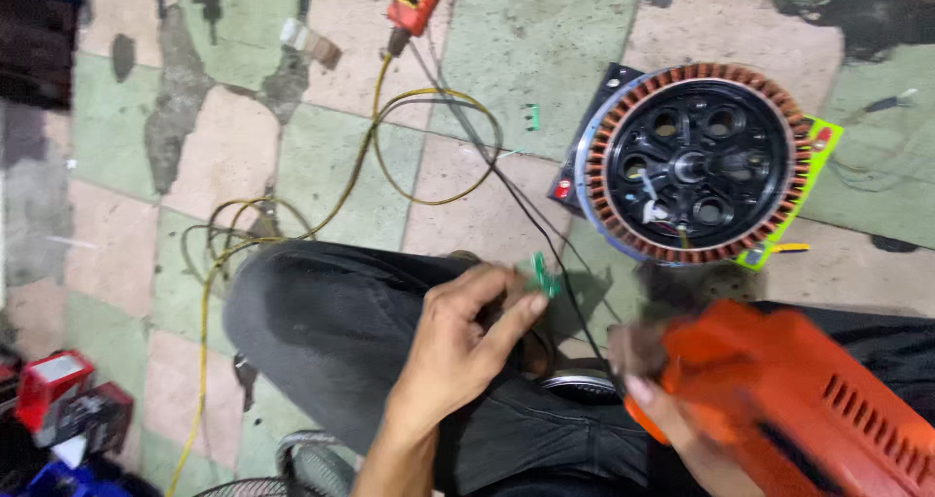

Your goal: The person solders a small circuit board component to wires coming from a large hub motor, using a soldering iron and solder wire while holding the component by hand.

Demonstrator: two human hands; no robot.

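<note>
L hand point(458, 346) grip pinches green clip point(539, 275); R hand point(662, 400) clamped on orange tool point(789, 390).

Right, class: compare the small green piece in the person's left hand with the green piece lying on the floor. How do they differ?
The held piece is pinched in the left hand above the knee; the floor piece lies untouched on a tile. The held one looks blurred, the floor one sharp. Both are small and green.

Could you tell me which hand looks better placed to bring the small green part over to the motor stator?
Probably the left hand: its fingers already pinch the small green part, with the motor stator on the floor just beyond. The right hand is occupied gripping the orange power tool.
</note>
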